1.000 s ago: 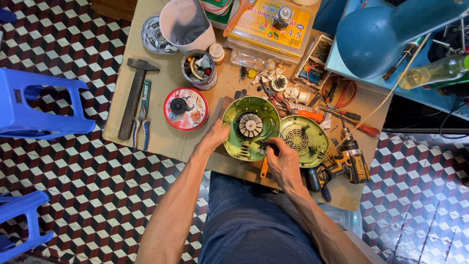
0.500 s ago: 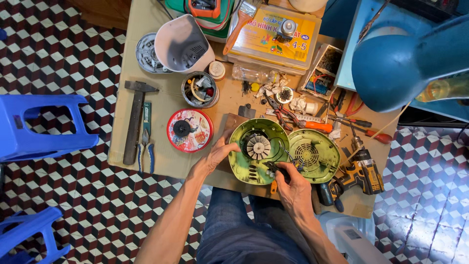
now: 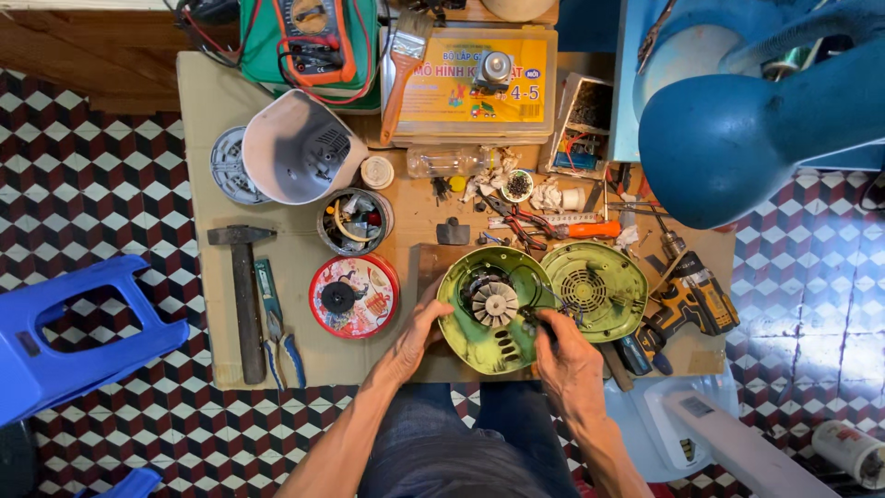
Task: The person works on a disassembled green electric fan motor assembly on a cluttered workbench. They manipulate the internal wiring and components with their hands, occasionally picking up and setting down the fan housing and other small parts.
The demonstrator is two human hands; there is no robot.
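A round green appliance base (image 3: 479,337) lies open on the cardboard-covered table, showing a white fan wheel (image 3: 495,303) inside. My left hand (image 3: 417,334) grips its left rim. My right hand (image 3: 564,355) reaches into its right side, fingers pinched on a small dark tool or part by the wires; which of the two I cannot tell. The matching green vented cover (image 3: 595,290) lies just right of the base.
Hammer (image 3: 241,300) and pliers (image 3: 277,325) lie at left. A red round tin lid (image 3: 353,296), a parts can (image 3: 354,221), a white housing (image 3: 297,148), a yellow box (image 3: 475,85), a multimeter (image 3: 309,37), a cordless drill (image 3: 690,300) and a blue stool (image 3: 74,332) surround the work.
The view has shifted, so the table sits lower in frame. My left hand stays on the green base's rim; my right hand remains at its right inner side.
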